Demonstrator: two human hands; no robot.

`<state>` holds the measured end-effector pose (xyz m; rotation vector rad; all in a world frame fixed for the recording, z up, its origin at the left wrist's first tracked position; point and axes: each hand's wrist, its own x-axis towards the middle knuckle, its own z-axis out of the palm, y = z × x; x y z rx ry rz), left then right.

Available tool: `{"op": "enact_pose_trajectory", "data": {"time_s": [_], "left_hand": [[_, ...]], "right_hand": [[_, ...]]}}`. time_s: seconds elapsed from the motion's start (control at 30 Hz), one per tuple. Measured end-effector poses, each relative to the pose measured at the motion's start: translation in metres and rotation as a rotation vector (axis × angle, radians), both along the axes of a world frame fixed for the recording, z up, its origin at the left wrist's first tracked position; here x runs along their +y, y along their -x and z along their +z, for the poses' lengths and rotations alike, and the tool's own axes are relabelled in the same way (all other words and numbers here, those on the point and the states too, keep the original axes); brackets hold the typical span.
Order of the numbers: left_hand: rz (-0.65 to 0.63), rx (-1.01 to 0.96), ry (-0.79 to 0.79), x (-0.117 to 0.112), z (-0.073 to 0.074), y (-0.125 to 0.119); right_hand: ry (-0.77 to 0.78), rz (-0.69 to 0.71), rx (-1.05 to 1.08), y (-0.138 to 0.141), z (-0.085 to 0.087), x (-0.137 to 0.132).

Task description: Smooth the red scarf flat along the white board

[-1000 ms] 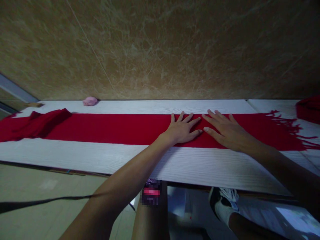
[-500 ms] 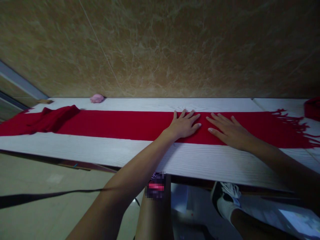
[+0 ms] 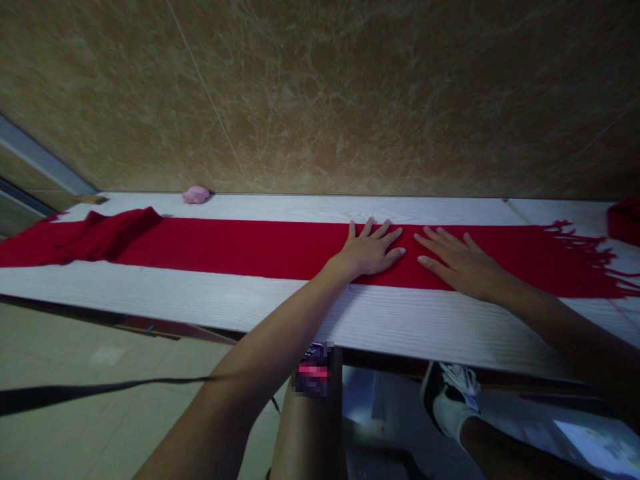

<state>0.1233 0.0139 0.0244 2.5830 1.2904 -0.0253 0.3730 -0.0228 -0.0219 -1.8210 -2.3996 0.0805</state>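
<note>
A long red scarf (image 3: 260,248) lies flat along a white wooden table (image 3: 210,300), its fringe at the right end and its left end bunched into folds. My left hand (image 3: 371,249) rests flat on the scarf near the middle, fingers spread, open. My right hand (image 3: 457,263) lies flat on the scarf just to the right of it, fingers stretched out, open. The two hands sit a few centimetres apart and hold nothing.
A small pink lump (image 3: 196,195) sits at the table's back edge by the brown marbled wall (image 3: 320,93). Another red cloth (image 3: 624,221) shows at the far right. Below the table's front edge are my legs, a white shoe (image 3: 447,400) and a black strap (image 3: 100,390).
The hands have stayed flat on the scarf, drawing slightly apart. The view has shifted a little to the left.
</note>
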Motion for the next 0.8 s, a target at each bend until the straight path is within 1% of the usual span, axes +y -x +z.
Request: {"op": "enact_pose_trajectory", "data": {"time_s": [0.3, 0.5, 0.7, 0.8], "left_hand": [[-0.001, -0.004, -0.011, 0.0005, -0.0013, 0.0000], [-0.005, 0.007, -0.012, -0.0002, -0.0008, -0.0001], [-0.020, -0.043, -0.123, -0.0015, -0.0021, -0.0003], [-0.032, -0.027, -0.074, -0.0018, -0.0018, -0.0009]], "right_hand": [[-0.009, 0.022, 0.018, -0.0047, -0.0047, 0.0029], [0.006, -0.003, 0.002, -0.0022, -0.0030, 0.0011], [-0.001, 0.007, 0.007, -0.0041, -0.0050, 0.0026], [0.000, 0.009, 0.009, -0.0055, -0.0060, 0.0039]]}}
